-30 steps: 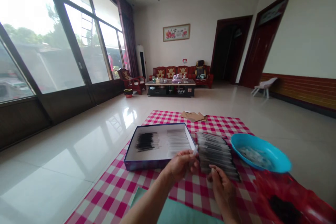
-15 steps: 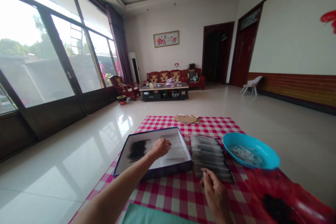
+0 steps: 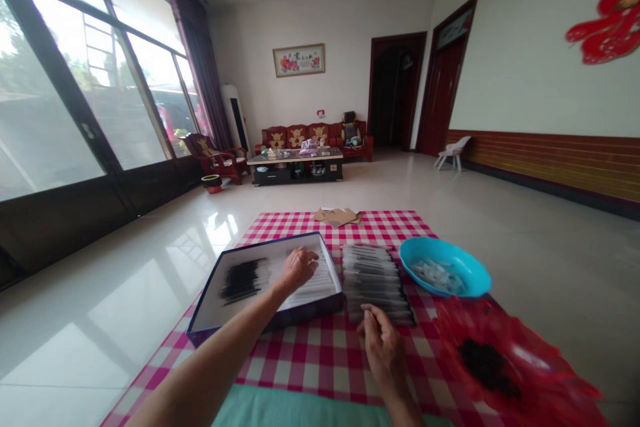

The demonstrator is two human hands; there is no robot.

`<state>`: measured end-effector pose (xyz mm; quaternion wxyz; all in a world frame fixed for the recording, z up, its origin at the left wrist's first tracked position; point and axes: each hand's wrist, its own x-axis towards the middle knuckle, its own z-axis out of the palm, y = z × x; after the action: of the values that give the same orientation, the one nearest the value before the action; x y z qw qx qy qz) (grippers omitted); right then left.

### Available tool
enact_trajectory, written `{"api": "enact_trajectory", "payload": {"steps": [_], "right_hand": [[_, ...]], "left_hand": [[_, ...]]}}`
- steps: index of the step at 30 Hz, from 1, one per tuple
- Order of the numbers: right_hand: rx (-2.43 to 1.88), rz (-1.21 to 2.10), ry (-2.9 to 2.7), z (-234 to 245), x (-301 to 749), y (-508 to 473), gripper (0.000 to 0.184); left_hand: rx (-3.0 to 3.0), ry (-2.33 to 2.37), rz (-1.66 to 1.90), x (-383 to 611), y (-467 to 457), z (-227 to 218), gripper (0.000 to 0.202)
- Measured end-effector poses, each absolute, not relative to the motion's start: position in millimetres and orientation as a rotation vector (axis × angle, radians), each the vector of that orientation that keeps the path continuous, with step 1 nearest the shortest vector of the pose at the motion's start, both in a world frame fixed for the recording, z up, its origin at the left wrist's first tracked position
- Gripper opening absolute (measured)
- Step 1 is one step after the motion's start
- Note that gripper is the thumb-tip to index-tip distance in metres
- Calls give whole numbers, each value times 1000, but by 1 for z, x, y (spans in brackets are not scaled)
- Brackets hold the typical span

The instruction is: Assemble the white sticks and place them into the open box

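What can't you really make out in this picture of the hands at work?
From the head camera:
What lies under the left hand in the box: the hand hides it.
The whitish pieces in the blue bowl: too small to identify.
The dark clump on the red plastic bag: too small to identify.

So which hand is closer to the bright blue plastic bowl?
Right. The right hand sits at the near end of the grey stacked rows, below left of the bright blue plastic bowl. The left hand is farther, over the white blue-rimmed box, past the stack.
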<state>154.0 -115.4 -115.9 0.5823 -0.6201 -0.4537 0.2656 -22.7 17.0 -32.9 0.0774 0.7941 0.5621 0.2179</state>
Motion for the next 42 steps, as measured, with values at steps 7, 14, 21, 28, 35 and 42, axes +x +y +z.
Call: {"api": "enact_trajectory", "payload": {"steps": [7, 14, 21, 28, 35, 42], "right_hand": [[-1429, 486, -774, -109, 164, -123, 44], [-1426, 419, -784, -116, 169, -119, 41], [-1390, 471, -732, -122, 171, -115, 43], [-1400, 433, -627, -126, 173, -114, 50], [-1348, 516, -664, -116, 172, -116, 49], [-1227, 772, -654, -106, 168, -117, 43]], "left_hand": [[2514, 1340, 864, 12, -78, -44, 19], [2654, 1522, 491, 39, -97, -91, 19], [2633, 1588, 399, 49, -85, -99, 20], [2647, 1580, 411, 35, -95, -97, 17], [2599, 1582, 521, 18, -109, -89, 18], [2674, 1637, 492, 9, -115, -91, 19]]}}
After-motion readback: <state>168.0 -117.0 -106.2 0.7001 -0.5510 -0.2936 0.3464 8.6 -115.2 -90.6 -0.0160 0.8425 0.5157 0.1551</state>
